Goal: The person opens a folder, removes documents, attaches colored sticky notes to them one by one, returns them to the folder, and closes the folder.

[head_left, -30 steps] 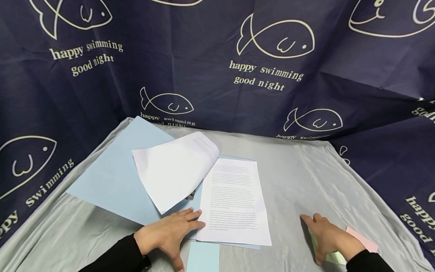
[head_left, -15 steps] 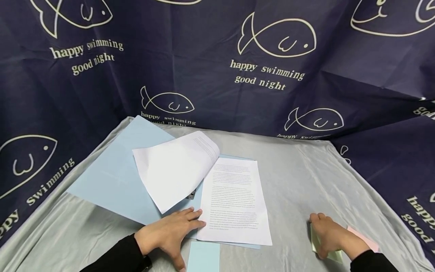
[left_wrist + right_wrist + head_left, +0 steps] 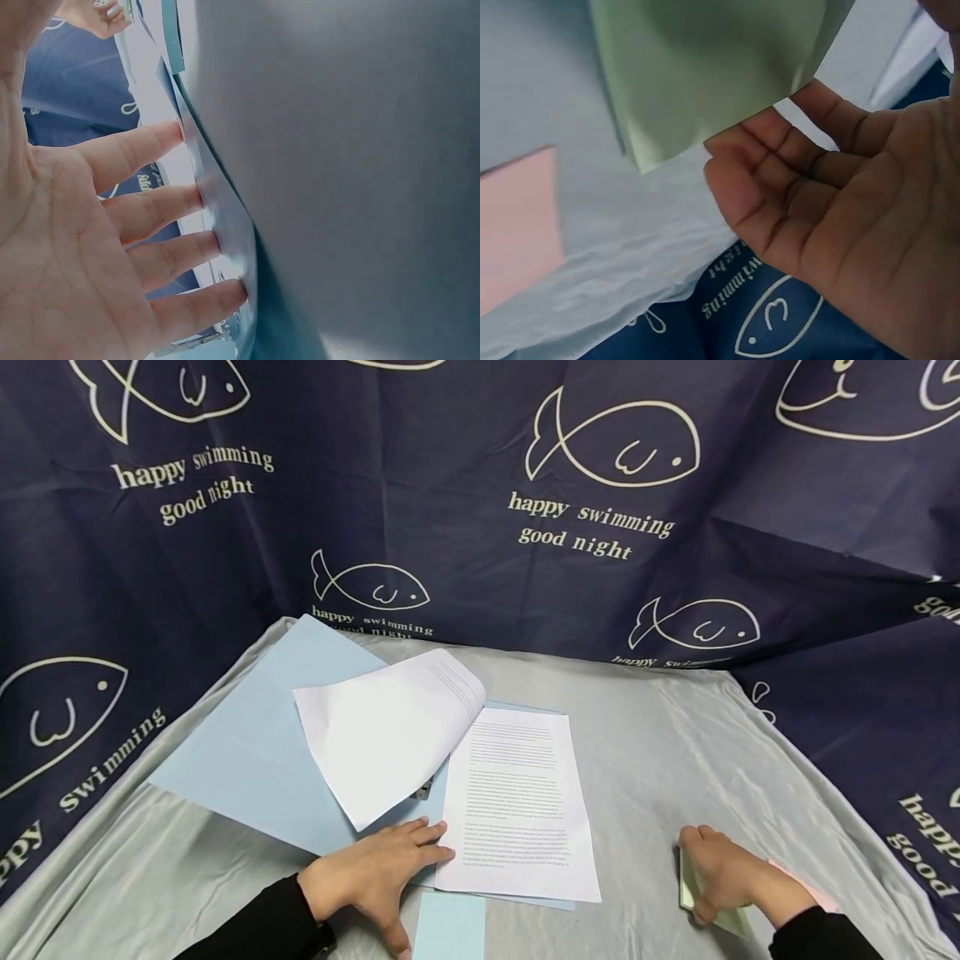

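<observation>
My right hand (image 3: 723,872) grips a pale green sticky note pad (image 3: 720,67) by its edge, the fingers curled under it and the pad tilted over the cloth. Fingers spread, my left hand (image 3: 378,872) rests at the lower edge of an open light blue folder (image 3: 240,752). Its fingertips touch the folder and the left margin of a printed sheet (image 3: 517,802). Other sheets (image 3: 386,735) are turned over to the left, curling across the cover. Beneath them a metal clip (image 3: 422,789) partly shows.
A light blue sticky note pad (image 3: 450,927) lies just below the folder, by my left thumb. Behind my right hand sits a pink sticky note pad (image 3: 517,225), mostly covered in the head view. A grey cloth (image 3: 637,777) covers the table; a dark fish-print curtain (image 3: 465,510) hangs around it.
My right hand has come down onto the green pad, closed its fingers on it and tilted it up off the cloth. My left hand, the folder and the sheets stay put.
</observation>
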### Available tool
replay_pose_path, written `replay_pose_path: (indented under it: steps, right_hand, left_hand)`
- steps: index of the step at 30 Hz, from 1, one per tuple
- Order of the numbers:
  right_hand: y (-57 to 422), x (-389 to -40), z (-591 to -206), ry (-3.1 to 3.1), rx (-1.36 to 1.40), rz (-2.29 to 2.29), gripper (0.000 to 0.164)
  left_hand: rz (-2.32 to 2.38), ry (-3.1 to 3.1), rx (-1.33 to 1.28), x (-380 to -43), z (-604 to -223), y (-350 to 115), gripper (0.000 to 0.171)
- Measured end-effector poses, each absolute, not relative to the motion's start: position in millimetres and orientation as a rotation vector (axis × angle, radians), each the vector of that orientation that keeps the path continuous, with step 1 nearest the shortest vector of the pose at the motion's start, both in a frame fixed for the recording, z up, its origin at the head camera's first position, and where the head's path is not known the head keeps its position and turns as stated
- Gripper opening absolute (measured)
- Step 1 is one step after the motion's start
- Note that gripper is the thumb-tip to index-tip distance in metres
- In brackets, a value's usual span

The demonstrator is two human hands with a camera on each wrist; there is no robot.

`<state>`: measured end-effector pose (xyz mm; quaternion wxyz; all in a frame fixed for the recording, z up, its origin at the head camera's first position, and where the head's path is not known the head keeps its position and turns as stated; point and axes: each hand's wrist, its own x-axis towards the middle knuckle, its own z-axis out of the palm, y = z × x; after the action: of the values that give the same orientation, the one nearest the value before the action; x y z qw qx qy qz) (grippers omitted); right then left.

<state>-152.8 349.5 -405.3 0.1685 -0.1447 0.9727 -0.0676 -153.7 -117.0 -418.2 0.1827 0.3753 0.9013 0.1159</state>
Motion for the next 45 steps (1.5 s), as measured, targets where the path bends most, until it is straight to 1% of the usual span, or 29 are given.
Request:
replay_pose_path:
  steps: [7,15,20,25,30,34,38,45]
  right_hand:
    - [334,-163,-391,2.857,-0.616,-0.319,0.076]
    - [304,-180,-375,2.893,-0.703,-0.341,0.077]
    - [287,-189,-367,2.911,-0.813,-0.378,0.079]
    - [268,-195,-362,2.899,-0.917,-0.402,0.078]
    - [247,-201,-361,2.856,-0.936,-0.462,0.073]
    - [230,-206,-362,2.814,-0.957,-0.535,0.063]
    - [216,-208,-363,2.788,-1.045,-0.592,0.053]
    - [193,-206,-362,2.719,-1.161,-0.662,0.045]
  left_hand:
    - [0.383,2.547,1.019,-155,-417,-115,0.100]
    - [0.439,2.562,1.000,-157,-414,-113,0.096]
    - [0.492,2.563,1.030,-163,-407,-104,0.090]
    - [0.511,2.584,1.114,-168,-401,-94,0.085]
    - [0.586,2.608,1.163,-171,-400,-83,0.082]
    - [0.673,2.608,1.131,-175,-398,-75,0.081]
    - [0.773,2.622,1.095,-179,-396,-67,0.080]
    - [0.898,2.640,1.064,-183,-396,-57,0.085]
